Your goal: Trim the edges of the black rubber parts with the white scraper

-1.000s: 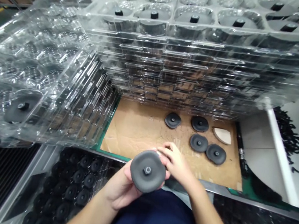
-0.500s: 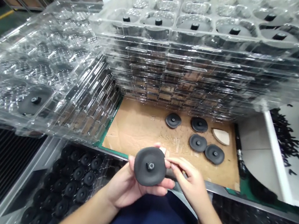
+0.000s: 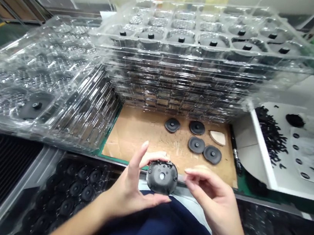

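Observation:
My left hand (image 3: 130, 182) grips a round black plastic cover (image 3: 162, 177) by its edge, thumb below and fingers above. The cover's hollow underside faces me, with a bright hole in its middle and small studs round the rim. Just right of it, my right hand (image 3: 210, 195) is half curled, thumb and fingers a little apart, with nothing visible between them. On the cardboard sheet (image 3: 131, 133) beyond lie several matching covers (image 3: 196, 145), knob side up, and a cream-coloured wedge-shaped piece (image 3: 217, 138).
Stacked clear blister trays (image 3: 181, 49) stand behind the cardboard, some pockets holding covers. Another tray stack (image 3: 34, 77) is at left. A white bin (image 3: 263, 148) at right holds small black parts (image 3: 272, 129). A black marker (image 3: 236, 156) lies beside it. Filled trays (image 3: 77, 188) sit below the bench edge.
The cover has been turned over from its knob side to its hollow underside. My right hand has come away from its edge to the right. The view has shifted.

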A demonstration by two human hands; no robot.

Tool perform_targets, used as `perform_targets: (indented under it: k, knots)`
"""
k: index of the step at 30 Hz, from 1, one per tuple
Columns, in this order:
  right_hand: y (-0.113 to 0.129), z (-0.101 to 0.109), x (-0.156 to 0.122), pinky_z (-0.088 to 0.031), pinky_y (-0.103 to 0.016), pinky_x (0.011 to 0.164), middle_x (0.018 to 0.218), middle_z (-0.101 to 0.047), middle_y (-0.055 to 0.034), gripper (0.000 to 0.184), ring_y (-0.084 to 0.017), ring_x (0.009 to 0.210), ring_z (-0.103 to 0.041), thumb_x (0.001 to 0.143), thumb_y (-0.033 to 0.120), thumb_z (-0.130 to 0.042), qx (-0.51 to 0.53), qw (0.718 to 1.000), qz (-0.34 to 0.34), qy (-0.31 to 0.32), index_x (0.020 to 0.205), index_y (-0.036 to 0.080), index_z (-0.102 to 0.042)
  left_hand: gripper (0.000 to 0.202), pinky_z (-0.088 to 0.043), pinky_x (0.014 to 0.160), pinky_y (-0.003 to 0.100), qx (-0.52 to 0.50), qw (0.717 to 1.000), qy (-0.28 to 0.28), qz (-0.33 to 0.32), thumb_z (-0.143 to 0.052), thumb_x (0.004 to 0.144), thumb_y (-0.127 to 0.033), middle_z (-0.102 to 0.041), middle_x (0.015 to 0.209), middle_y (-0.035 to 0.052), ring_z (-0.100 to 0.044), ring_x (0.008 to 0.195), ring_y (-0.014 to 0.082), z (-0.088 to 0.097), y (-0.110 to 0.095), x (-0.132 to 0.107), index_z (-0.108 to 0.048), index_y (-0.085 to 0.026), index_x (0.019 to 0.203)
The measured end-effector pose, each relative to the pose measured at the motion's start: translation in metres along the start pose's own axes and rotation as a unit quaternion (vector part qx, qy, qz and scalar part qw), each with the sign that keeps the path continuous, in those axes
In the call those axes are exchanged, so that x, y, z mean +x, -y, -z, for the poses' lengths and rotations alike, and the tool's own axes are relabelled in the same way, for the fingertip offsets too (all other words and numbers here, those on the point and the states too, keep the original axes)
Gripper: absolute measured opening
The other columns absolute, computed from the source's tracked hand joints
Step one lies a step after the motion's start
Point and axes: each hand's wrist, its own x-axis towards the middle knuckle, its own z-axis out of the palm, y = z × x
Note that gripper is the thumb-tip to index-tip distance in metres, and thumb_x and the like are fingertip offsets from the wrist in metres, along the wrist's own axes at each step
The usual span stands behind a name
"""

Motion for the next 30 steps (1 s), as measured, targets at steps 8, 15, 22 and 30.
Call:
perform_targets:
  k: [8,15,22,30]
  knots:
    - [0.015,-0.005,-0.006,-0.050,-0.022,0.068,0.076,-0.071,0.0012,0.018,-0.011,0.070,-0.063,0.076,0.023,-0.072,0.106,0.981,-0.085,0.136,0.094,0.027,-0.073,0.115,-0.039,0.100,0.040,0.031,0.998,0.044,-0.021,-0.079,0.065,-0.025,-0.062,0.116,0.0075,-0.059,0.108,0.0234,-0.003,-0.002,-0.015,0.003,-0.035,0.146]
    - [0.019,0.000,-0.014,-0.050,-0.015,0.065,0.072,-0.071,0.0030,0.016,-0.007,0.067,-0.064,0.067,0.012,-0.079,0.262,0.920,-0.159,0.245,0.077,0.024,-0.076,0.115,-0.036,0.101,0.040,-0.045,0.981,0.150,0.113,-0.079,0.061,-0.042,-0.068,0.102,0.0057,-0.061,0.102,0.0235,-0.012,-0.018,-0.023,-0.004,-0.024,0.146]
    - [0.009,0.008,-0.042,-0.053,-0.014,0.064,0.067,-0.072,0.0028,0.011,-0.006,0.062,-0.067,0.066,0.012,-0.079,0.345,0.898,-0.190,0.195,0.068,0.020,-0.073,0.114,-0.030,0.105,0.038,-0.034,0.973,0.191,0.122,-0.082,0.058,-0.035,-0.069,0.103,0.0043,-0.059,0.107,0.0221,-0.025,-0.026,-0.022,-0.009,-0.025,0.145]
    - [0.009,0.025,-0.075,-0.053,-0.017,0.064,0.069,-0.071,0.0009,0.016,-0.009,0.064,-0.067,0.063,0.017,-0.082,0.277,0.948,-0.149,0.049,0.068,0.018,-0.067,0.109,-0.031,0.106,0.040,-0.009,0.970,0.240,0.045,-0.079,0.063,-0.035,-0.064,0.112,0.0056,-0.057,0.112,0.0220,-0.047,-0.025,-0.015,-0.007,-0.034,0.144]
